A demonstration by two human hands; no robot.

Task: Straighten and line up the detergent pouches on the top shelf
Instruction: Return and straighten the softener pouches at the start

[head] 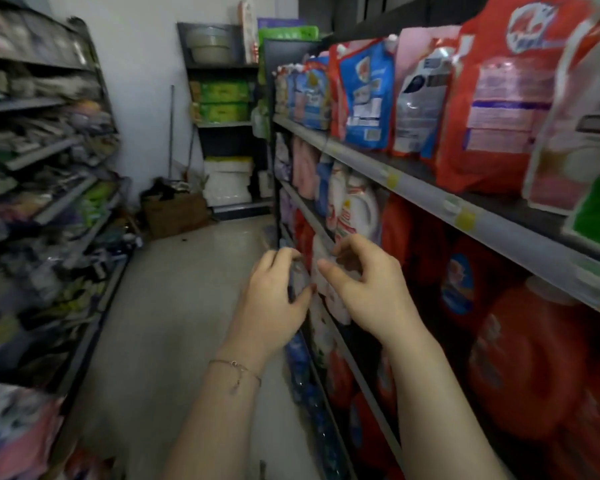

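Observation:
Detergent pouches stand in a row on the top shelf [430, 194] at the right: a blue pouch [366, 95], a pink-and-grey pouch [421, 98], a large red pouch [506, 95], and smaller blue ones [310, 95] farther back. They lean at uneven angles. My left hand [274, 303] and my right hand [371, 289] hang in the air below that shelf, in front of the lower shelves. Both have loosely curled fingers and hold nothing. A thin bracelet circles my left wrist.
Red detergent jugs [520, 362] and white bottles [354, 206] fill the lower right shelves. A blurred rack of goods [49, 188] lines the left of the aisle. A cardboard box [174, 213] and a far shelf unit [222, 109] close the aisle's end.

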